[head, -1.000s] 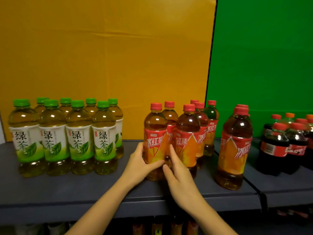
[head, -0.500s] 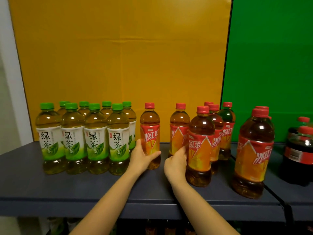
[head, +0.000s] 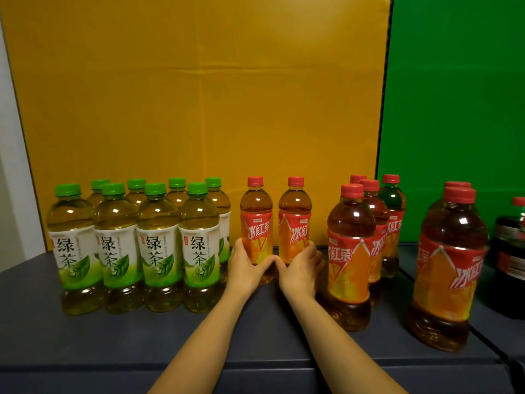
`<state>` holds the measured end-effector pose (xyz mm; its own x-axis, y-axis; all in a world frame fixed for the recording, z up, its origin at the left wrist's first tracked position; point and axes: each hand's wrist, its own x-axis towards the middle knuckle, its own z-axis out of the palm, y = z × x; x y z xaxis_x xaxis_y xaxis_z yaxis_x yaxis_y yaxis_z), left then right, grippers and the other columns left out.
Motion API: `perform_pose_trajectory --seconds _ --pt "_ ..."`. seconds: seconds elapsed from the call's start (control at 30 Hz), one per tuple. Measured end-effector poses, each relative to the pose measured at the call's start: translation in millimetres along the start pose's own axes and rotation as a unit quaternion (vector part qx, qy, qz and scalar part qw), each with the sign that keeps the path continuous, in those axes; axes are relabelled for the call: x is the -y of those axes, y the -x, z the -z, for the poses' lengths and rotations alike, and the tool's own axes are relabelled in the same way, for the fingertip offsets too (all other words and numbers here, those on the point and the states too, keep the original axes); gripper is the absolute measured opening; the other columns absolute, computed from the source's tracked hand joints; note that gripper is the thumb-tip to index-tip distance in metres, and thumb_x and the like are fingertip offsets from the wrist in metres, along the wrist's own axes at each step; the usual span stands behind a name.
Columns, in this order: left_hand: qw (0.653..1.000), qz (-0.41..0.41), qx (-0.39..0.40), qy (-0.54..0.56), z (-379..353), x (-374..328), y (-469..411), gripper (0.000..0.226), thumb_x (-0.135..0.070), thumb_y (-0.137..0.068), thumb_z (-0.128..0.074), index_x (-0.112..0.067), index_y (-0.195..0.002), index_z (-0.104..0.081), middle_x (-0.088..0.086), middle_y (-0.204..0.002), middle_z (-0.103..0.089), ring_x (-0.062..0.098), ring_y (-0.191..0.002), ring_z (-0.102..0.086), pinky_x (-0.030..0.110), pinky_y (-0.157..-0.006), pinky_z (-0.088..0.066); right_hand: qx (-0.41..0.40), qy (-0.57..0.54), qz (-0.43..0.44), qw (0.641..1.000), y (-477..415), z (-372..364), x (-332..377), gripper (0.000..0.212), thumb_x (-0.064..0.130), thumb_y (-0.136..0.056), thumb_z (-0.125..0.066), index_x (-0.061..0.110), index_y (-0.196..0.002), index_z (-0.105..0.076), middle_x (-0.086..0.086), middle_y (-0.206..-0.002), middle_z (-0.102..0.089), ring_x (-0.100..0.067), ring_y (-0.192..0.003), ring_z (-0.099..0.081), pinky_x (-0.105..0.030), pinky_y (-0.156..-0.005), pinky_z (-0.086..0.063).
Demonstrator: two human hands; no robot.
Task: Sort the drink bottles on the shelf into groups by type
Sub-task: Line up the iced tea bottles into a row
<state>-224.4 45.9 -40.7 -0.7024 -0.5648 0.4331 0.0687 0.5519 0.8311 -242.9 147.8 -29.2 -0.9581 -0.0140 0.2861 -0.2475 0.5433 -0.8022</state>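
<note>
The left hand [head: 246, 267] is curled round the lower body of a clear plastic iced tea bottle with a red cap and orange-red label [head: 257, 220]. The right hand [head: 301, 270] grips a second bottle of the same kind [head: 294, 220] in the same way, and the two thumbs nearly meet between them. Both bottles stand upright on the dark grey shelf [head: 113, 351], toward its back edge, just beside each other with a thin gap. They are immediately right of the block of green-capped green tea bottles with white and green labels [head: 159, 245]. A second ago both hands were at the front of the main red-capped group. Half a second ago the two bottles stood clearly apart. They are now drawn together into a pair in the back row. This appears to open a new iced tea row adjoining the green tea block, which looks fully grouped. The remaining iced tea bottles [head: 350, 251] stand well apart to the right, and two larger-looking ones [head: 451, 265] are nearer the front edge. These likely still need to be brought across. Dark cola bottles with red caps [head: 508, 251] sit at the shelf's right end, partly out of view. Risk is judged low: a bottle pushed low down may tip or knock its neighbour.
</note>
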Motion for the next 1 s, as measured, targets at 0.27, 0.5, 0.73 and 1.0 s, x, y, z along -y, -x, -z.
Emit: perform_pose_trajectory --seconds 0.27,0.5,0.73,1.0 --pt "1.0 -0.018 0.015 0.018 0.8 3.9 -1.0 0.064 -0.021 -0.078 -0.072 -0.007 -0.129 -0.037 0.012 -0.127 -0.053 0.025 -0.118 -0.051 0.034 -0.097 -0.042 0.034 -0.131 0.01 0.991 -8.2 -14.0 -2.9 0.076 0.027 -0.09 -0.054 0.008 -0.144 -0.006 -0.016 -0.144 -0.028 -0.031 -0.134 -0.03 -0.043 -0.11 -0.029" --pt "1.0 -0.022 0.014 0.007 0.4 4.6 -0.6 0.068 -0.02 -0.079 -0.07 -0.007 -0.133 -0.031 0.012 -0.132 -0.049 0.023 -0.122 -0.048 0.029 -0.096 -0.039 0.031 -0.134 0.015 0.99 -13.8 -16.8 -8.1 0.079 0.03 -0.086 -0.061 0.01 -0.143 -0.009 -0.015 -0.142 -0.028 -0.03 -0.133 -0.032 -0.046 -0.108 -0.034" --pt "0.997 -0.001 0.049 -0.052 2.4 -1.8 15.4 0.082 -0.031 -0.091 -0.053 -0.007 -0.148 0.001 0.012 -0.156 -0.015 0.026 -0.143 -0.018 0.038 -0.117 -0.019 0.047 -0.173 0.051 0.982 5.9 -2.6 2.4 0.08 0.026 -0.091 -0.053 0.006 -0.148 0.001 -0.013 -0.155 -0.012 -0.026 -0.143 -0.016 -0.042 -0.116 -0.021" --pt "0.987 -0.132 0.081 0.043 4.6 -36.0 77.1 0.045 -0.011 -0.085 -0.06 -0.03 -0.12 -0.041 -0.006 -0.125 -0.049 0.004 -0.116 -0.048 0.027 -0.106 -0.038 0.126 -0.3 0.168 0.93 72.9 76.6 -18.9 0.038 0.013 -0.094 -0.047 0.033 -0.127 -0.042 0.01 -0.132 -0.048 0.002 -0.119 -0.046 -0.014 -0.097 -0.04"
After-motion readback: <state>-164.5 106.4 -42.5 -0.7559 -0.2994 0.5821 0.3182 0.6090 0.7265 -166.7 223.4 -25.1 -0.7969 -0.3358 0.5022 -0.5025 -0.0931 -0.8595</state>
